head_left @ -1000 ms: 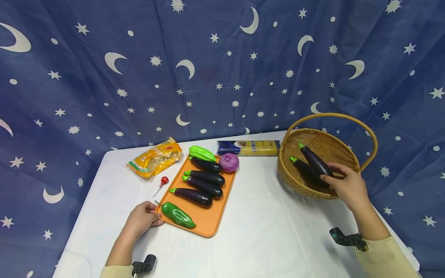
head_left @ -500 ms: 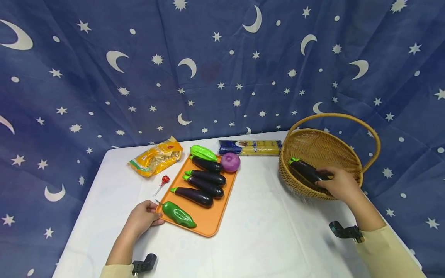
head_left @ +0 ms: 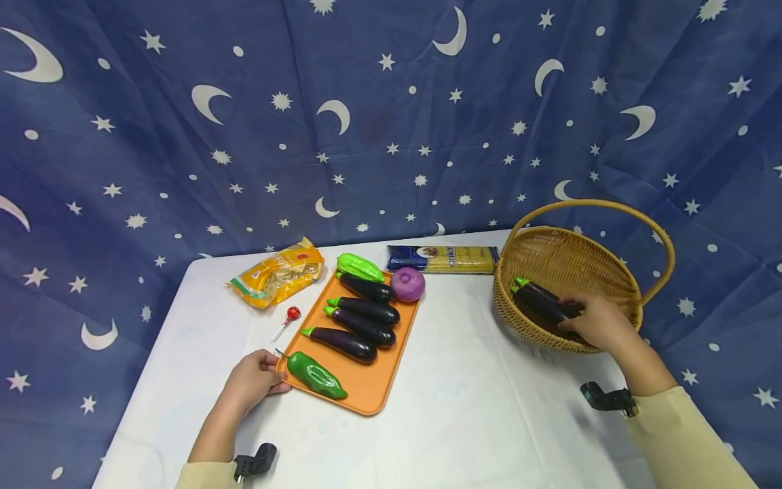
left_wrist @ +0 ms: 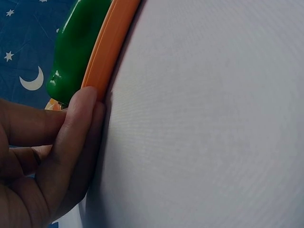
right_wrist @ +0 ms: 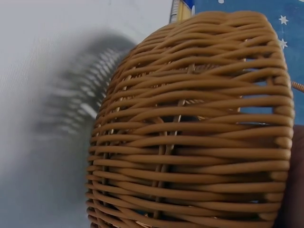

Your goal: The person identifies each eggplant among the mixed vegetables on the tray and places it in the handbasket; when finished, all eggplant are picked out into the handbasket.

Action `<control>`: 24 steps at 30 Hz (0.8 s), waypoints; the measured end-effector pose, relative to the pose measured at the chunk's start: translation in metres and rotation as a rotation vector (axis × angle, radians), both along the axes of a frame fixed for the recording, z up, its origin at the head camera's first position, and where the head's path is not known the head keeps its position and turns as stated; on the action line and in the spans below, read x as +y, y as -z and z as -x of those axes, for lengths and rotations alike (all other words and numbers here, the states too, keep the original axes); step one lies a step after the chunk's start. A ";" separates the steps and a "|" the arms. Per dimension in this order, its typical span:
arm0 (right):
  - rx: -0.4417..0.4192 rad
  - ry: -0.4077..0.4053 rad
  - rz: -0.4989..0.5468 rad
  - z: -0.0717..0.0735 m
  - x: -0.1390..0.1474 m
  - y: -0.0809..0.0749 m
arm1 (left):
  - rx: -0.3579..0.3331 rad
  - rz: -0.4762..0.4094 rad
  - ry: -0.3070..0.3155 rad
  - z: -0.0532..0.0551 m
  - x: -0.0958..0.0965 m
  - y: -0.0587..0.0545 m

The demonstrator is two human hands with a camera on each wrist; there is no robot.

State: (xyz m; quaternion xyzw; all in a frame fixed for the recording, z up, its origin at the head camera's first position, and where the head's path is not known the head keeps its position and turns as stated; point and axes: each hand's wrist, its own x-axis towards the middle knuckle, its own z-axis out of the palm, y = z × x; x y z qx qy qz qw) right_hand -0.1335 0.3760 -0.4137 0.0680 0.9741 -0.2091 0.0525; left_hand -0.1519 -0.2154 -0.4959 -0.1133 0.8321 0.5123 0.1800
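Observation:
My left hand point(head_left: 252, 382) pinches the near left corner of an orange tray point(head_left: 366, 402); the left wrist view shows thumb and fingers at its rim. A green pepper point(head_left: 316, 375) lies on the tray close to that hand. Farther up the tray lie several dark eggplants point(head_left: 342, 343). My right hand point(head_left: 595, 322) reaches over the near rim of a wicker basket point(head_left: 565, 248) and holds the lower end of an eggplant point(head_left: 540, 302) inside. Another eggplant's green stem shows beside it. In the right wrist view the basket's woven side covers most of the hand.
A purple onion point(head_left: 408, 284) and a light green, ridged vegetable point(head_left: 360, 267) sit at the tray's far end. Behind are a spaghetti pack point(head_left: 455, 259) and a yellow bag point(head_left: 277, 275). A red lollipop point(head_left: 293, 314) lies left of the tray. The basket's handle point(head_left: 601, 202) arches upward.
My right hand has lowered the eggplant into the basket, where it now lies against the other one. The left hand stays at the tray's corner. The head view has shifted slightly.

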 end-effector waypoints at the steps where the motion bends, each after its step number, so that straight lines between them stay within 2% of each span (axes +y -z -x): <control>1: -0.002 -0.005 -0.003 0.001 0.001 0.000 | 0.000 0.002 0.001 0.000 0.000 0.000; 9: -0.058 -0.016 -0.012 0.007 0.004 0.005 | 0.000 0.011 0.000 -0.001 0.000 -0.001; 15: -0.067 0.012 -0.027 0.008 0.003 0.000 | -0.003 0.009 -0.002 -0.001 -0.001 -0.003; 18: -0.028 0.043 -0.014 0.007 0.001 -0.004 | -0.006 0.006 -0.002 -0.001 -0.002 -0.003; 24: 0.144 0.080 0.033 0.004 -0.007 -0.013 | -0.009 0.000 0.000 0.000 -0.001 -0.002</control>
